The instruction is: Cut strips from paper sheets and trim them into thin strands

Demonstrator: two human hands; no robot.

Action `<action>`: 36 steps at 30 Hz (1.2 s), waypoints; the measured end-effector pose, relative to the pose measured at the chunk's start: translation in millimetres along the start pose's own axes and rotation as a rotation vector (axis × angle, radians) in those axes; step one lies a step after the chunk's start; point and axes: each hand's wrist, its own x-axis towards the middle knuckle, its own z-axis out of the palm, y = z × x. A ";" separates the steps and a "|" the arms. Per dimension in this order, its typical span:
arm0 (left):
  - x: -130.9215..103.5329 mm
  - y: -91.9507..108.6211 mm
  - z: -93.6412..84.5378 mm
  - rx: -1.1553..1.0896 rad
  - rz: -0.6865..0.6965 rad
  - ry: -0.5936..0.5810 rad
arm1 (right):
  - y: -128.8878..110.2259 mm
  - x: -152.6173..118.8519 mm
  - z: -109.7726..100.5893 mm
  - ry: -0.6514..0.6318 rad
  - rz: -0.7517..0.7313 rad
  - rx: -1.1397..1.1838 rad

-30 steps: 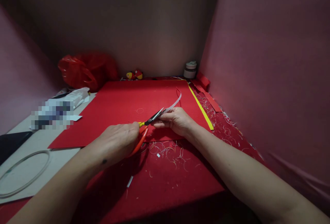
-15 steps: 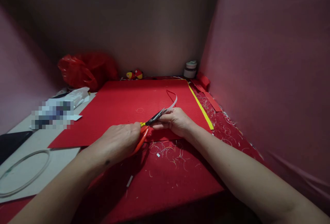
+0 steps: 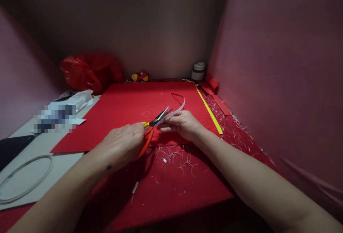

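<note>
While L hand [image 3: 125,139] grips scissors [image 3: 154,122], blades apart, R hand [image 3: 184,124] pinches pale strip [image 3: 184,101]; cut prob. unfinished, scraps [image 3: 135,187] on table [image 3: 174,197].

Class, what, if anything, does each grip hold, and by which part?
The left grip holds the scissors by the handles. The right grip pinches a thin pale strip near its end beside the scissors; the other end curls free.
</note>
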 end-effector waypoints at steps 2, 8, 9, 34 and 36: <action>1.1 -0.9 2.7 -0.008 0.009 0.003 | 0.0 0.4 0.3 0.002 -0.008 0.009; -2.8 6.8 1.5 0.043 0.074 0.027 | 0.8 1.0 1.6 0.005 -0.013 0.012; -3.5 8.1 0.9 0.050 0.078 0.029 | 0.9 0.9 1.9 0.002 -0.011 0.006; -3.8 9.8 -7.4 0.054 0.036 -0.033 | 1.2 -1.0 0.4 -0.020 -0.017 -0.031; -3.2 7.1 -5.1 0.012 0.015 -0.014 | 0.9 -1.0 -0.4 -0.028 -0.020 -0.019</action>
